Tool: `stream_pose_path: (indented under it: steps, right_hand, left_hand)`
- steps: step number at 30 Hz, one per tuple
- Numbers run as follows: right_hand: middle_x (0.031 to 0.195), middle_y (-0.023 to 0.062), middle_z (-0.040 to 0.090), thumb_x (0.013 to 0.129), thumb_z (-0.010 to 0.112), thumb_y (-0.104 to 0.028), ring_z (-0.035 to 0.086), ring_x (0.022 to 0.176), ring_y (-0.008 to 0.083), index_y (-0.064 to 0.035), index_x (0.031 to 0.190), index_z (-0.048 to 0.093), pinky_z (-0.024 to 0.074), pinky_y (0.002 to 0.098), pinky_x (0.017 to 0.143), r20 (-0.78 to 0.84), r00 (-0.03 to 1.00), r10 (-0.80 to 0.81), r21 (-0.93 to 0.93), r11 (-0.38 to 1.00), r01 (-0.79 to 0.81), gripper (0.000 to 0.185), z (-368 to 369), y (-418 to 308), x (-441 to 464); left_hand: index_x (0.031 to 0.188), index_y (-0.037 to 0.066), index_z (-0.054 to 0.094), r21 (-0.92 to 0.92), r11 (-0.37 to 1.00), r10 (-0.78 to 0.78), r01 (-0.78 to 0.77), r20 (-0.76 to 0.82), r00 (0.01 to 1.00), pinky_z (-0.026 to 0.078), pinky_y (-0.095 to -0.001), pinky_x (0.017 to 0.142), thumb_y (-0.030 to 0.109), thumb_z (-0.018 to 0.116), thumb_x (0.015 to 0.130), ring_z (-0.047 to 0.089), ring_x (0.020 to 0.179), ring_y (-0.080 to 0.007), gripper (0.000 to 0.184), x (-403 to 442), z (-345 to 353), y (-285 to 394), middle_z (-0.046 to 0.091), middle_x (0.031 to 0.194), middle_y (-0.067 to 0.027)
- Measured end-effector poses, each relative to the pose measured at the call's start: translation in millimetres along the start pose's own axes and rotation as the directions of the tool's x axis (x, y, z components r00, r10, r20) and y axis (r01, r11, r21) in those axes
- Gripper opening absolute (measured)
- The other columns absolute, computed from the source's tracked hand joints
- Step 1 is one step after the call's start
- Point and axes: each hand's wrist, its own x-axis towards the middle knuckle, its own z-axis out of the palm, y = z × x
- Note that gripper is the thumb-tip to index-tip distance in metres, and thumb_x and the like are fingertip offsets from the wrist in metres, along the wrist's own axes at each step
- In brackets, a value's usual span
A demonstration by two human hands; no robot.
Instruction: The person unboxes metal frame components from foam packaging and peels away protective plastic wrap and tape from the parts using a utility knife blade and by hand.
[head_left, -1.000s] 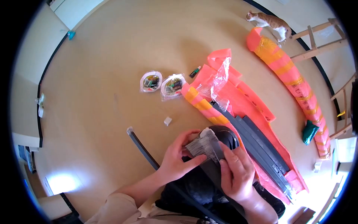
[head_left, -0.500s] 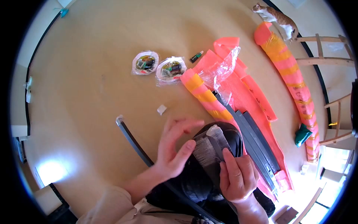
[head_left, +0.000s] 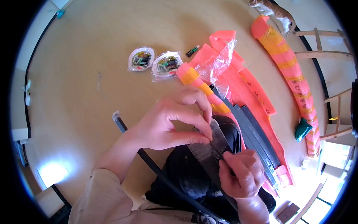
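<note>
A long flat dark strip (head_left: 206, 161) lies across my raised knee, its far end covered by clear film (head_left: 220, 133). My left hand (head_left: 173, 119) is closed in a pinch over that end, thumb and fingertips meeting on a narrow dark piece on top; its tip is hidden by the fingers. Lower down, my right hand (head_left: 242, 173) is closed around the flat strip, thumb on the upper side. Beneath my left forearm passes a second long dark strip (head_left: 149, 158), its far end wrapped in clear film.
Pink foam sheet (head_left: 253, 87) lies opened out with dark profiles (head_left: 257, 134) on it. Two plastic-wrapped rolls (head_left: 141, 59) and a small green-black tube (head_left: 192, 51) sit on the floor. Farther right are a taped pink bundle (head_left: 294, 74), a green packet (head_left: 302, 130) and a cat (head_left: 274, 12).
My left hand has moved right and up over the strip's end, closing from spread fingers into a pinch. My right hand keeps its hold. The view has shifted slightly.
</note>
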Motion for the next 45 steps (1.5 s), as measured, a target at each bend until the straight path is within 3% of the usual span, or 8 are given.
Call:
stream_pose_path:
  steps: [3, 5, 9, 15, 18, 28, 40, 45]
  right_hand:
    - [0.079, 0.0059, 0.062, 0.061, 0.081, 0.006, 0.062, 0.06, 0.0183, 0.0022, 0.101, 0.073, 0.0489, 0.0273, 0.052, 0.044, 0.999, -0.012, -0.003, 1.0, 0.013, 0.04, -3, -1, -1]
    - [0.079, 0.0061, 0.062, 0.062, 0.079, 0.006, 0.062, 0.061, 0.018, 0.0028, 0.102, 0.073, 0.0494, 0.0272, 0.052, 0.055, 0.998, -0.039, -0.018, 0.999, 0.04, 0.04, -2, 0, -2]
    - [0.08, 0.0066, 0.061, 0.065, 0.076, 0.004, 0.061, 0.061, 0.0171, 0.0037, 0.104, 0.074, 0.0505, 0.0269, 0.053, 0.085, 0.992, -0.089, -0.059, 0.994, 0.094, 0.039, 3, 0, -4]
    - [0.081, 0.006, 0.059, 0.068, 0.075, 0.002, 0.061, 0.061, 0.0164, 0.0026, 0.103, 0.075, 0.0505, 0.0267, 0.053, 0.097, 0.99, -0.102, -0.089, 0.99, 0.11, 0.036, 7, -1, -5]
    - [0.081, 0.0054, 0.059, 0.068, 0.076, 0.001, 0.06, 0.061, 0.0161, 0.0023, 0.104, 0.075, 0.0502, 0.0262, 0.052, 0.101, 0.988, -0.117, -0.093, 0.988, 0.126, 0.036, 8, -1, -5]
    - [0.074, 0.0056, 0.059, 0.066, 0.08, 0.008, 0.059, 0.058, 0.0192, -0.0008, 0.098, 0.073, 0.0495, 0.0276, 0.05, 0.161, 0.985, -0.061, -0.07, 0.995, 0.073, 0.034, -2, -9, -5]
    - [0.074, 0.0035, 0.057, 0.075, 0.08, -0.007, 0.056, 0.057, 0.0141, 0.003, 0.1, 0.075, 0.0458, 0.0252, 0.046, 0.216, 0.958, -0.188, -0.063, 0.977, 0.206, 0.027, -19, -8, -7]
    - [0.069, 0.0004, 0.059, 0.079, 0.085, -0.015, 0.06, 0.061, 0.0155, -0.0076, 0.091, 0.077, 0.0499, 0.0285, 0.055, 0.265, 0.961, -0.08, -0.207, 0.969, 0.138, 0.016, -26, -21, -7]
  left_hand:
    - [0.095, 0.01, 0.078, 0.022, 1.0, 0.006, -0.007, 0.045, 0.999, 0.046, -0.0378, 0.094, 0.013, 0.086, 0.079, 0.06, 0.102, -0.0225, 0.018, -8, 2, -2, 0.064, 0.102, -0.0034]
    - [0.111, 0.006, 0.073, -0.293, 0.925, -0.302, 0.242, -0.181, 0.936, 0.046, -0.0349, 0.094, 0.014, 0.08, 0.086, 0.059, 0.109, -0.0215, 0.027, -27, 19, -3, 0.061, 0.115, -0.0061]
    - [0.13, 0.001, 0.058, -0.323, 0.824, -0.525, 0.466, -0.127, 0.841, 0.048, -0.036, 0.099, 0.011, 0.076, 0.087, 0.055, 0.122, -0.0219, 0.048, -53, 38, 4, 0.053, 0.129, -0.008]
    - [0.124, 0.006, 0.063, -0.438, 0.82, -0.508, 0.369, -0.26, 0.821, 0.051, -0.0247, 0.084, 0.005, 0.08, 0.084, 0.058, 0.117, -0.0145, 0.043, -62, 57, 1, 0.056, 0.124, -0.0035]
    - [0.126, -0.001, 0.061, -0.422, 0.824, -0.5, 0.378, -0.229, 0.835, 0.052, -0.0349, 0.102, -0.001, 0.076, 0.086, 0.054, 0.125, -0.0232, 0.043, -65, 54, 1, 0.052, 0.13, -0.0124]
    - [0.119, 0.001, 0.065, -0.348, 0.846, -0.494, 0.403, -0.232, 0.838, 0.056, -0.0307, 0.093, -0.001, 0.074, 0.087, 0.056, 0.122, -0.0214, 0.033, -58, 50, 6, 0.053, 0.127, -0.012]
    - [0.114, 0.004, 0.069, -0.284, 0.852, -0.504, 0.439, -0.217, 0.836, 0.053, -0.0302, 0.092, 0.0, 0.074, 0.088, 0.057, 0.116, -0.0181, 0.027, -51, 46, 14, 0.054, 0.122, -0.0095]
    - [0.115, 0.002, 0.069, -0.34, 0.841, -0.503, 0.42, -0.209, 0.838, 0.049, -0.0305, 0.097, -0.002, 0.073, 0.087, 0.057, 0.113, -0.0178, 0.029, -52, 47, 14, 0.054, 0.12, -0.0097]
